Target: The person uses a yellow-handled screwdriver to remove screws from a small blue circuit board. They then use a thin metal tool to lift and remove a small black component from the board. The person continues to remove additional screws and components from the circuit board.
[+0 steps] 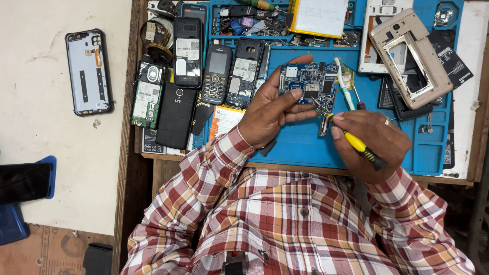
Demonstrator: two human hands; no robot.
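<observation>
Two hands work on a blue circuit board over a blue repair mat.

The left hand (269, 109) grasps the circuit board (308, 85) — thumb on its face, fingers behind — holding it just above the mat (300, 145), near the middle of the bench. The right hand (374, 142) is clenched around a yellow-and-black screwdriver (359, 146), its tip touching the board's near right corner. To the left lie opened phones (216, 74); far right, a gold phone frame (410, 58) — a white toothbrush (344, 84) rests just beside the board.
</observation>
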